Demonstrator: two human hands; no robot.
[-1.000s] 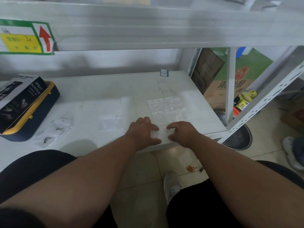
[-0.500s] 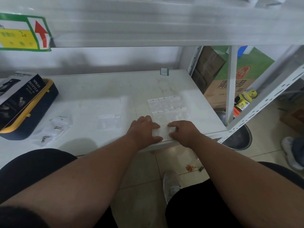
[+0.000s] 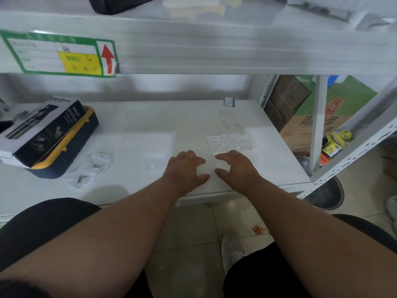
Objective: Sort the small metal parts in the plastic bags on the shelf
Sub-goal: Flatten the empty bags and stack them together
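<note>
Both hands (image 3: 187, 168) (image 3: 236, 168) rest on a clear bag (image 3: 211, 168) between them.

The shelf (image 3: 150, 123) is smooth, white-painted metal with a dull sheen; on it lie thin, clear, glossy plastic bags (image 3: 228, 143), small shiny metal clips (image 3: 96, 166) left of them, and a glossy printed cardboard box (image 3: 43, 127).

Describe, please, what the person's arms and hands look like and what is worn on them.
Both forearms are bare to the elbow, with no sleeves in view. The left hand and right hand wear no gloves, and no rings or watch show. Dark clothing shows only at the lap.
</note>
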